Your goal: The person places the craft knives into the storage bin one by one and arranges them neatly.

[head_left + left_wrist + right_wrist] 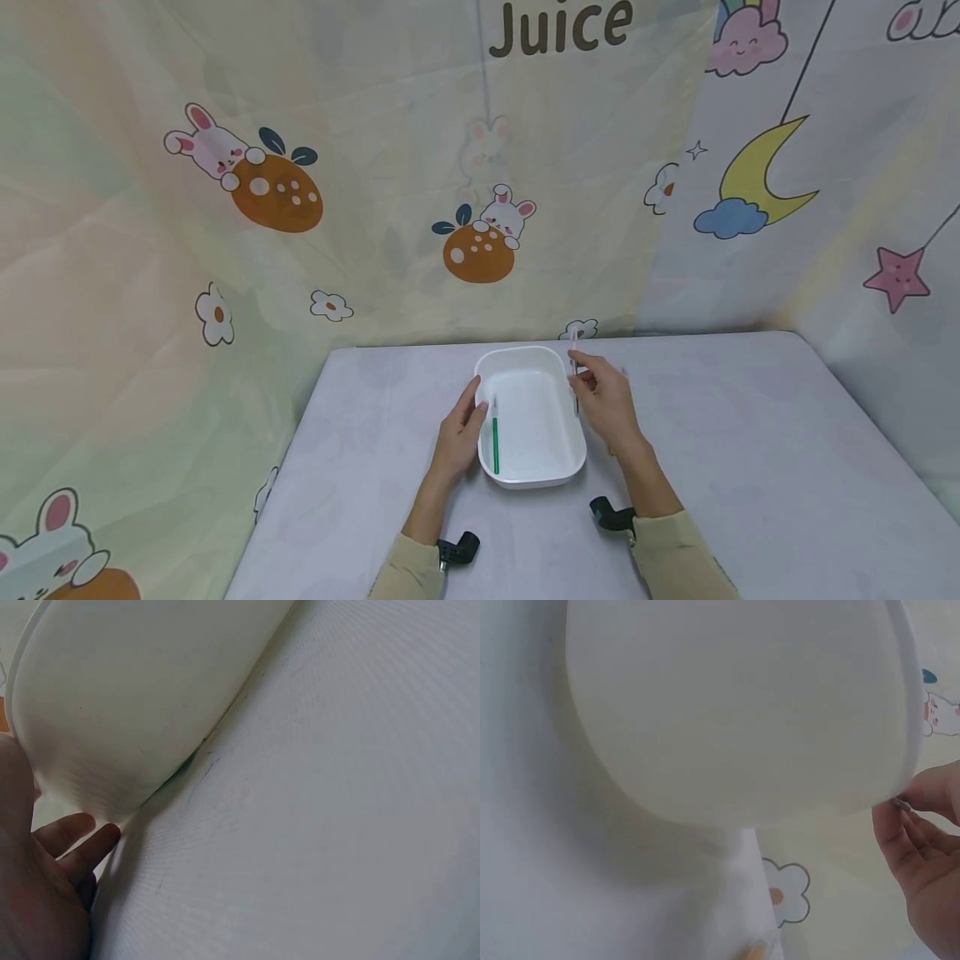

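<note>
A white rectangular tray (pixel 531 417) with rounded corners stands on the table. My left hand (pixel 459 433) holds its left side, thumb at the rim and fingers against the outer wall; the left wrist view has those fingers (pixel 90 851) low by the tray's underside. Inside, along the left wall, lies a slim green stick (pixel 496 446) with a pale, thin upper end. Beside the right rim, my right hand (pixel 606 404) pinches a slim dark stick (pixel 576 408) with a pale tip between thumb and forefinger. In the right wrist view only a small dark bit of it shows.
A white cloth covers the table (pixel 720 450). Something small and yellow (pixel 611 451) peeks out beside the right wrist, mostly hidden. A printed fabric backdrop (pixel 390 208) hangs behind the table's far edge. Dark wrist mounts (pixel 459 549) sit at both sleeves.
</note>
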### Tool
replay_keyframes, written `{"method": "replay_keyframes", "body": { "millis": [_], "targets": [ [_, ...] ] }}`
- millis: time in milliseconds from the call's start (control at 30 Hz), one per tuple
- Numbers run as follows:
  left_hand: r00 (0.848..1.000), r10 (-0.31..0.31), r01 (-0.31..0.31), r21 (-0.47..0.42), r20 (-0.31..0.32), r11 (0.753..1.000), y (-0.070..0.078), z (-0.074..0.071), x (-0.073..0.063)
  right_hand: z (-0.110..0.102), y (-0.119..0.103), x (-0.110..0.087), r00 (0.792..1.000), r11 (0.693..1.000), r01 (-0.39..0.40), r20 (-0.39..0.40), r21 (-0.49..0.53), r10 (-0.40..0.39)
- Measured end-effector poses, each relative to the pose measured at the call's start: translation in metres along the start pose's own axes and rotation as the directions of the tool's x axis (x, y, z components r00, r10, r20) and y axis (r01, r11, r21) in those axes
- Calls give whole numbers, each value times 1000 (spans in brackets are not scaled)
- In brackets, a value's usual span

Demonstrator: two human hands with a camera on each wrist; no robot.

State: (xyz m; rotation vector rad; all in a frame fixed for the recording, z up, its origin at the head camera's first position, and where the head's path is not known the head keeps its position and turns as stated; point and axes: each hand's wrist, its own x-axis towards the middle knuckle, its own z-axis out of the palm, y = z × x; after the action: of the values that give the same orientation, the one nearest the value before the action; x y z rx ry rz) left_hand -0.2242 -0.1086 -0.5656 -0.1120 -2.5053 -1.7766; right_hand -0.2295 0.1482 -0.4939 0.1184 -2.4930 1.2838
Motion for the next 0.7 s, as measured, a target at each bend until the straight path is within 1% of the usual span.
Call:
{"method": "replay_keyframes", "body": {
  "millis": [333, 533, 700],
  "targets": [
    [1000, -1, 1, -1, 7, 1000, -1, -1, 0, 6, -2, -1, 1000, 1000, 4, 25, 24, -5],
    [1000, 1, -1, -2, 10, 1000, 0, -1, 0, 10, -6, -3, 999, 996, 19, 44, 90, -23],
    [1000, 4, -4, -13, 12, 1000, 0, -1, -1, 13, -7, -2, 998, 994, 33, 53, 101, -38]
  ]
}}
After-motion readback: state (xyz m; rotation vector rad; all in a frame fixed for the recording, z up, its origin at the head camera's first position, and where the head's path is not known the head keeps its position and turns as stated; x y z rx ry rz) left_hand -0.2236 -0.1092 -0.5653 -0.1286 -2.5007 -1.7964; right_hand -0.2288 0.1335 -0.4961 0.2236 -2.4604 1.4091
